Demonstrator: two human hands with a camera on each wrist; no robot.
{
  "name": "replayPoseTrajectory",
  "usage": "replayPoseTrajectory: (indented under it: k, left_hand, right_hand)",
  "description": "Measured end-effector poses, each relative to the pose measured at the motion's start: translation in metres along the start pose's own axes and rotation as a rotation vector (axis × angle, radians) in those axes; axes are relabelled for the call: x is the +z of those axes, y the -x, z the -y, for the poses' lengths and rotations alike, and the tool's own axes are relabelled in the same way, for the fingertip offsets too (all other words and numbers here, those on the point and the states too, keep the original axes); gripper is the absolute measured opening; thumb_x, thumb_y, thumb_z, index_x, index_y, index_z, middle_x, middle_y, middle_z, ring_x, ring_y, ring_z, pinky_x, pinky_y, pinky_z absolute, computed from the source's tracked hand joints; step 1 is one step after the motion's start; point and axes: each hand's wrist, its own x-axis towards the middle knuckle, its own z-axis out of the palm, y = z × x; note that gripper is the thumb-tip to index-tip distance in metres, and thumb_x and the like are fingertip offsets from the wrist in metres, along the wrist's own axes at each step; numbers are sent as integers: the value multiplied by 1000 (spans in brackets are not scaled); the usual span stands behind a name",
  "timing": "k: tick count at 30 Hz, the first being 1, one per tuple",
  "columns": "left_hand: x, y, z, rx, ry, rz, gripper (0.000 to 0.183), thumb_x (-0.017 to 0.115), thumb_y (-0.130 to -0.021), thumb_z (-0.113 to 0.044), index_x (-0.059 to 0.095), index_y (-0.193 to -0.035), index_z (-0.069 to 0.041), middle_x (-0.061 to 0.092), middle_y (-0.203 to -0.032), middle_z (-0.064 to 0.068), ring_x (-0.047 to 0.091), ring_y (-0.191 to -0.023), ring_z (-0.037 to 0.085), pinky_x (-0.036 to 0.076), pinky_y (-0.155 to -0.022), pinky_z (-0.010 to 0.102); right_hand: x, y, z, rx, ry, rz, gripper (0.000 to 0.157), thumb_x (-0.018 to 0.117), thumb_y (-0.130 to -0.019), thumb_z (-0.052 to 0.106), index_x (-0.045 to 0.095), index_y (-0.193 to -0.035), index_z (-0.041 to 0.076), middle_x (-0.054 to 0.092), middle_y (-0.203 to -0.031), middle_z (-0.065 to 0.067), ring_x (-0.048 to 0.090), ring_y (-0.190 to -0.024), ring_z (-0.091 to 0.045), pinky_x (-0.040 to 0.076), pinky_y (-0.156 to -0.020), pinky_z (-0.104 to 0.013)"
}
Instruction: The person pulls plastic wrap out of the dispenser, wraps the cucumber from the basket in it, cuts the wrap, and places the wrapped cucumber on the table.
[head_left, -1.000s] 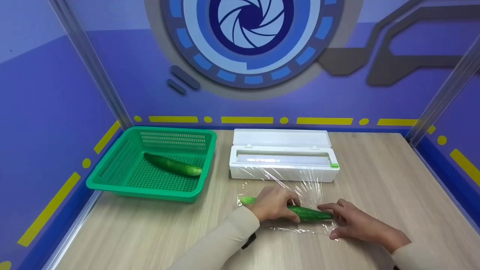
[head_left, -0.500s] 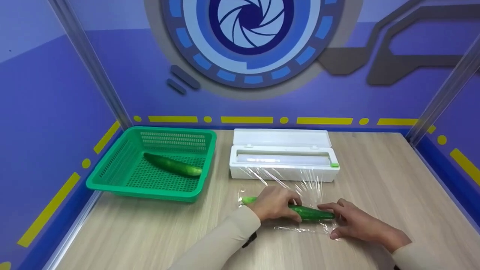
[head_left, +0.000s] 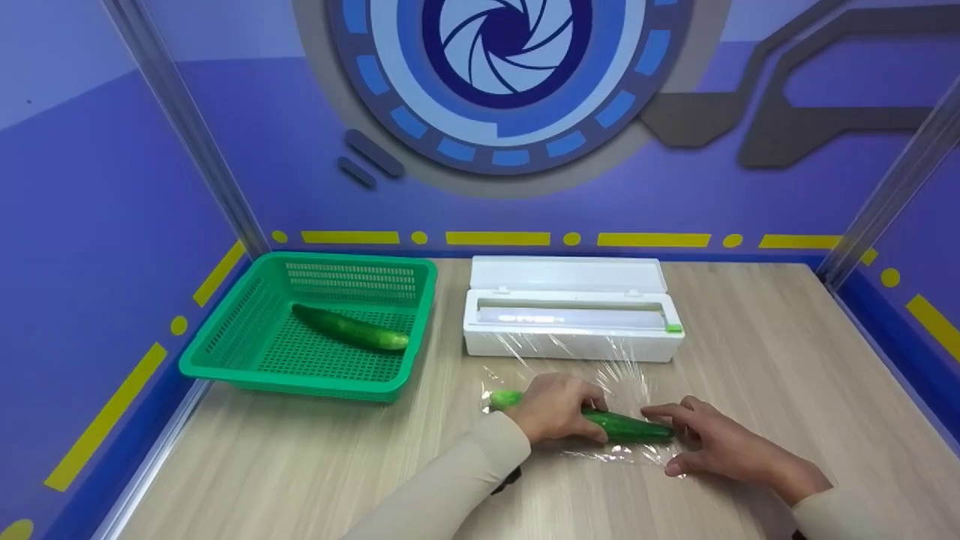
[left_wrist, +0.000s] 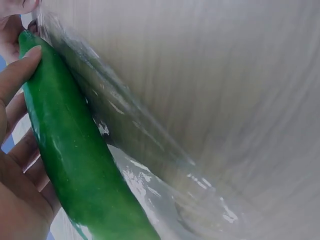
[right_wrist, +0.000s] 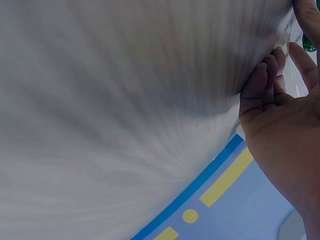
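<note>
A green cucumber [head_left: 628, 428] lies on a sheet of clear plastic wrap [head_left: 636, 384], in front of the white wrap dispenser [head_left: 574, 346]. My left hand [head_left: 559, 409] grips its middle from above, thumb on the near side. In the left wrist view the cucumber [left_wrist: 75, 140] fills the left part, with a loose edge of wrap [left_wrist: 135, 112] alongside. At the cucumber's right tip my right hand [head_left: 716, 439] rests, index finger and thumb spread apart and touching the wrap. Its lower fingers [right_wrist: 257, 82] bend loosely in the right wrist view.
Left of the dispenser stands a green plastic basket [head_left: 315, 381] with a second cucumber [head_left: 349, 330] inside. The dispenser's lid [head_left: 568, 274] is raised at the back, and its green slider [head_left: 673, 328] sits at the right end. Printed panels [head_left: 517, 202] enclose the wooden table [head_left: 757, 337].
The cucumber has shifted slightly to the right, toward the right hand, with the left hand on it. The near edge of the wrap has shifted a little. The right hand has hardly moved.
</note>
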Motion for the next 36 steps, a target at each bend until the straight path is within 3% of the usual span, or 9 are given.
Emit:
replayPoseTrajectory:
  k: [6,14,17,20,24,28,33,36]
  left_hand:
    - [-1,-1,-1,-31,8,25,29,94,-78,-45,82,-98,-26,68,-80,-16,49,-72,0,39,-67,21]
    - [-1,-3,-2,-32,37,28,28,94,-79,-43,84,-98,-25,74,-85,-13,52,-74,-1,41,-68,19]
    - [-1,-3,-2,-38,43,33,27,93,-80,-43,84,-98,-25,74,-85,-14,51,-74,-2,41,-69,19]
    - [-2,-4,-2,-46,57,39,27,94,-80,-42,83,-99,-24,74,-85,-14,51,-74,-1,40,-70,19]
    - [-4,-5,-2,-54,70,44,27,94,-80,-41,84,-98,-24,73,-85,-13,51,-75,-1,40,-68,20]
    - [-4,-5,-2,-54,62,45,27,94,-78,-42,84,-97,-26,70,-82,-15,51,-74,-1,41,-66,20]
    - [-4,-5,-2,-57,70,51,28,94,-78,-43,84,-98,-25,72,-84,-16,52,-74,-2,41,-67,20]
    - [-4,-5,-1,-64,77,57,28,94,-79,-43,84,-98,-25,74,-87,-16,52,-75,-2,41,-68,20]
  right_hand:
    - [1,3,-2,-2,-62,4,74,88,-89,36,57,-152,11,54,-104,-1,51,-91,-13,44,-73,-27]
    - [-9,10,-6,-115,-99,-71,66,89,-87,26,65,-145,7,66,-101,0,60,-84,-17,51,-69,-25]
    - [-14,11,-5,-140,-95,-144,53,90,-86,18,72,-134,7,69,-99,0,63,-83,-16,54,-69,-26]
    - [-16,12,-2,-113,-107,-183,34,92,-83,18,76,-113,11,67,-93,2,62,-81,-13,53,-68,-25]
    - [-15,13,1,-60,-156,-83,32,95,-79,26,68,-95,18,63,-83,6,57,-76,-4,49,-62,-24]
    - [-10,13,0,-95,-140,19,32,95,-78,26,69,-92,16,64,-83,6,57,-76,-2,50,-62,-24]
    - [-8,11,-3,-135,-95,36,15,88,-88,18,73,-90,19,67,-87,11,57,-80,0,50,-66,-22]
    - [-6,10,-4,-147,-86,20,14,85,-91,13,74,-89,20,66,-87,13,57,-80,1,50,-66,-22]
